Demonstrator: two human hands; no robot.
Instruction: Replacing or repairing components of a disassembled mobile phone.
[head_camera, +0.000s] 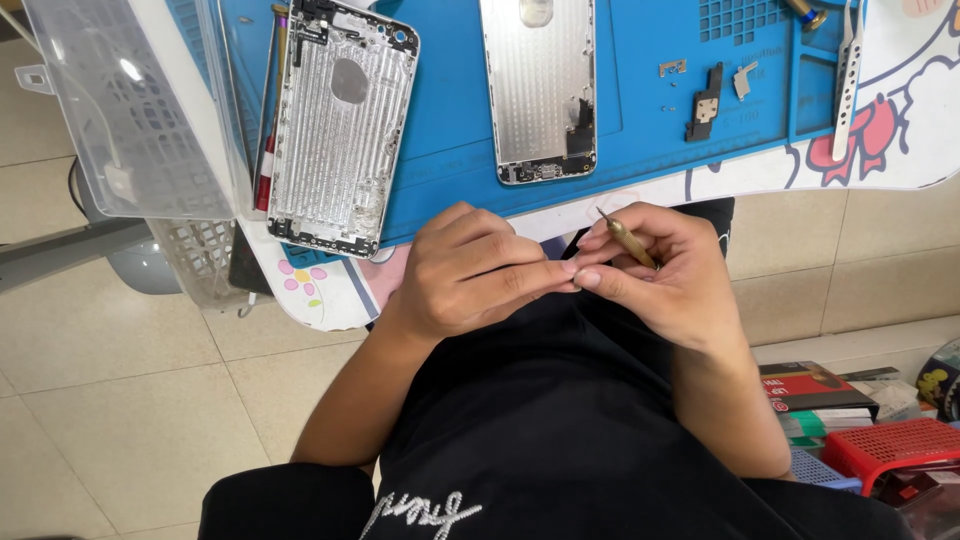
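Head view: your right hand (668, 275) pinched a small brass-handled screwdriver (628, 241); left hand (470, 270) fingertips pressed together at its handle end, over your lap. Two stripped phone housings (340, 125) lay untouched on the blue mat (650, 130), loose parts unfitted.

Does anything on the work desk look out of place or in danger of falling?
Yes. The larger metal phone housing lies tilted, its lower end past the blue mat edge, near the desk edge. The smaller housing lies straight. Both hands, left hand and right hand, are off the desk.
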